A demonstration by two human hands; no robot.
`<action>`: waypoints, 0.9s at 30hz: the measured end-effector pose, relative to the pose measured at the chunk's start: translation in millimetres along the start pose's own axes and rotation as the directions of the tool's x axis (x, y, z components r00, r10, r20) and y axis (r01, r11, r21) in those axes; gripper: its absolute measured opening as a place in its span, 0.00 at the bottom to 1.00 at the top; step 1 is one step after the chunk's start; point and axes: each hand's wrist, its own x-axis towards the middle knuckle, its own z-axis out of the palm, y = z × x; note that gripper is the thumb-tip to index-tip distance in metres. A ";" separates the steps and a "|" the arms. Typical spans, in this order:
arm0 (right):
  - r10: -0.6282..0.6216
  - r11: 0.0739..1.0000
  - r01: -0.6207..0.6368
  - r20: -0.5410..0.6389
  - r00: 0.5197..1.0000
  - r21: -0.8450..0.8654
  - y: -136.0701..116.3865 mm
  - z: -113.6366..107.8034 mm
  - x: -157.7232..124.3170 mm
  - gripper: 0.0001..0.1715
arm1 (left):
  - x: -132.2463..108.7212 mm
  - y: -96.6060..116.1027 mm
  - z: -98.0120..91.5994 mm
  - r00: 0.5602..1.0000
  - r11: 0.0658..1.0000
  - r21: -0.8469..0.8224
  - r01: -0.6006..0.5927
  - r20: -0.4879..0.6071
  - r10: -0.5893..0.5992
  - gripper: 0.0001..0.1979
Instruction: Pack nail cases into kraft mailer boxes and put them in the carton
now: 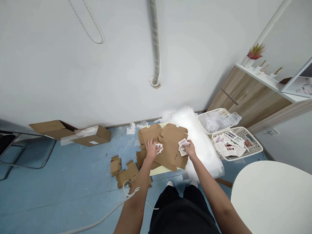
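My left hand is over the flat brown cardboard pieces, closed on a small white printed card whose edge sticks out to its right. On the right side of the cardboard, my right hand pinches small white printed cards by their right edge. Several unfolded box blanks overlap beneath both hands, on a pale yellow surface. Whether my left hand has more than one card is hidden by the fingers.
Translucent white plastic sheets lie right of the cardboard. Beyond them are a basket of clear packets and a basket of printed cards. A round white table stands near right. Cardboard blanks and open boxes sit left.
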 end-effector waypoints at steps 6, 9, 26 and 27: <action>-0.068 0.998 0.065 0.158 0.985 0.025 -48.1 26.0 14.8 0.17 | -5.0 -36.8 -32.6 0.962 0.957 -0.128 0.260 -0.045 -0.268 0.09; -0.128 0.991 0.133 0.239 0.963 -0.005 -71.9 49.4 19.6 0.16 | -24.9 -61.3 -49.8 0.913 0.906 -0.162 0.391 -0.056 -0.404 0.13; -0.239 0.970 0.233 0.132 0.962 0.064 -96.3 65.0 21.1 0.18 | -12.2 31.9 -49.4 0.958 0.936 -0.312 0.166 -0.175 -0.229 0.10; -0.226 0.972 0.218 0.085 0.970 0.091 -94.1 50.9 28.0 0.18 | -4.5 47.9 -43.6 0.962 0.915 -0.374 0.150 -0.156 -0.222 0.11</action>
